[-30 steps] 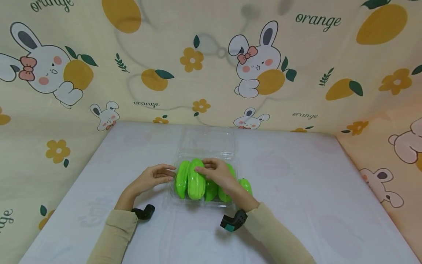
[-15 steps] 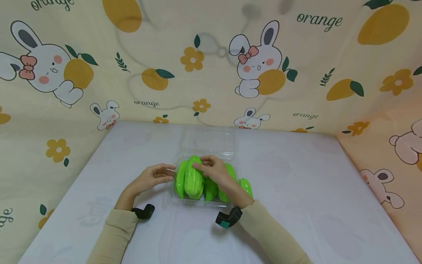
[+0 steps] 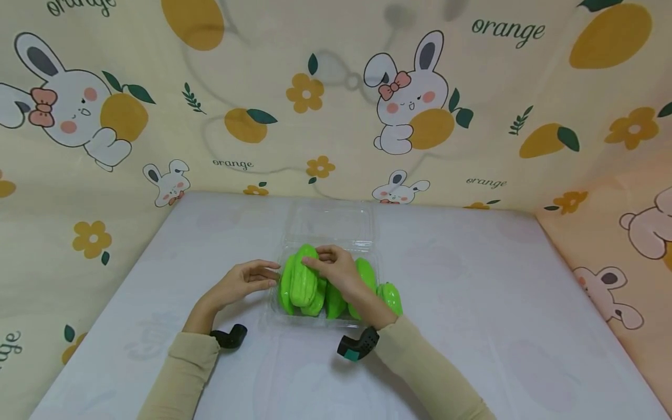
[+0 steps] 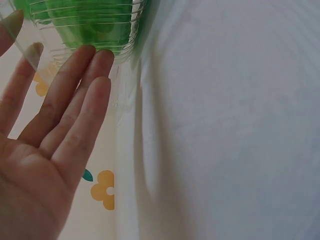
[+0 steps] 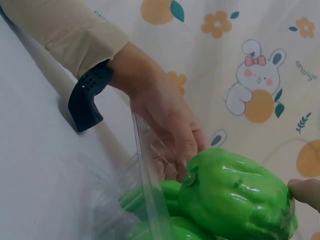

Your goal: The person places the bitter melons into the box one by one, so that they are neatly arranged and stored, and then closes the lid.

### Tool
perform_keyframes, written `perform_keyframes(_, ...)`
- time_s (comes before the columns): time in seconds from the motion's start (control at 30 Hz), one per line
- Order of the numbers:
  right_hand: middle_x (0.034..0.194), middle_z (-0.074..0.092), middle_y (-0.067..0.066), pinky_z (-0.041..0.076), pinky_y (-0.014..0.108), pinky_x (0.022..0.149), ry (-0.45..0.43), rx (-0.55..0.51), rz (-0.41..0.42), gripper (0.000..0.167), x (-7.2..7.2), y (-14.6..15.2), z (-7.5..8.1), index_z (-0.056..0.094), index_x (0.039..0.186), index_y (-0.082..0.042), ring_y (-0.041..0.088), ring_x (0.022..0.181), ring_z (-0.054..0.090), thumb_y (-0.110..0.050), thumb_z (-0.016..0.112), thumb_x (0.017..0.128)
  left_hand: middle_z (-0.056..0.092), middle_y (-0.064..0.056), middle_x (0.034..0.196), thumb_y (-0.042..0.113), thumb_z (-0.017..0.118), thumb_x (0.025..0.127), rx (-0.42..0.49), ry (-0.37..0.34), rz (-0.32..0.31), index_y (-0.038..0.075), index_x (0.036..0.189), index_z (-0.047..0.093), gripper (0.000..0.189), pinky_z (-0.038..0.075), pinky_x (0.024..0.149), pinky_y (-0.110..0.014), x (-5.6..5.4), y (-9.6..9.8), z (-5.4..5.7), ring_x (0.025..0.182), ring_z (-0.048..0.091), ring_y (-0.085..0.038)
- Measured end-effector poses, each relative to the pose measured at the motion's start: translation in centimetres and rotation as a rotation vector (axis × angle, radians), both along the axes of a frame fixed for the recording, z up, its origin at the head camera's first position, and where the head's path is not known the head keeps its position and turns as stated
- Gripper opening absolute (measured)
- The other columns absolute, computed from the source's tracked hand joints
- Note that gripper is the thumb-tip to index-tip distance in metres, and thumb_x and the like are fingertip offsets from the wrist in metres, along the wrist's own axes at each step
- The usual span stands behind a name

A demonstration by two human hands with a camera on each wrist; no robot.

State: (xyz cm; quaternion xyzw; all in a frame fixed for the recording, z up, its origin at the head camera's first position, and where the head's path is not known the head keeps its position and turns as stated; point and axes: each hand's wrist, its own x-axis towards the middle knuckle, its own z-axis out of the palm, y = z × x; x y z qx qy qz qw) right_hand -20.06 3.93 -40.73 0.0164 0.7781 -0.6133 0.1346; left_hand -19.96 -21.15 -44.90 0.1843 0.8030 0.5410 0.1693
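Note:
My right hand (image 3: 341,269) pinches a long, glossy green, ribbed vegetable (image 3: 303,280), its exact kind unclear, thumb on its upper side. The vegetable lies tilted above other green ones in an open clear plastic clamshell box (image 3: 322,322). Close up in the right wrist view, the green vegetable (image 5: 235,192) has a lobed end, with my right thumb (image 5: 306,194) at its edge. My left hand (image 3: 245,284) is at the box's left side, fingers extended. In the left wrist view, the left hand (image 4: 55,125) has its fingertips against or very near the ridged box wall (image 4: 95,30).
Another green vegetable (image 3: 390,297) lies on the white-covered table (image 3: 472,326) just right of the box. The box's transparent lid (image 3: 331,224) is laid back toward the rear wall, which is hung with rabbit-and-orange printed cloth (image 3: 336,134).
My right hand has moved left and slightly away from me, raising the ribbed green vegetable and uncovering another green one beneath it. The left hand has stayed put.

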Motion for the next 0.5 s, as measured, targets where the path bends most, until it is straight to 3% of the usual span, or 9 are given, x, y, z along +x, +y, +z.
perform_keyframes(0.33, 0.12, 0.064, 0.017, 0.051, 0.025, 0.076, 0.021, 0.024, -0.018, 0.05, 0.05, -0.05, -0.42, 0.058, 0.123, -0.004, 0.025, 0.106, 0.062, -0.034, 0.073, 0.085, 0.064, -0.025, 0.124, 0.021, 0.063, 0.094, 0.003, 0.0, -0.003, 0.001, 0.134, 0.052, 0.046, 0.051, 0.088, -0.018, -0.07, 0.02, -0.06, 0.102, 0.064, -0.001)
perform_keyframes(0.5, 0.119, 0.064, 0.018, 0.05, 0.023, 0.069, 0.05, 0.037, -0.023, 0.05, -0.06, -0.04, -0.71, 0.058, 0.122, -0.002, 0.022, 0.097, 0.062, -0.033, 0.073, 0.086, 0.063, -0.026, 0.124, 0.021, 0.063, 0.094, 0.007, 0.001, -0.014, 0.001, 0.134, 0.052, 0.046, 0.051, 0.089, -0.019, -0.05, -0.01, -0.1, 0.104, 0.065, -0.004)
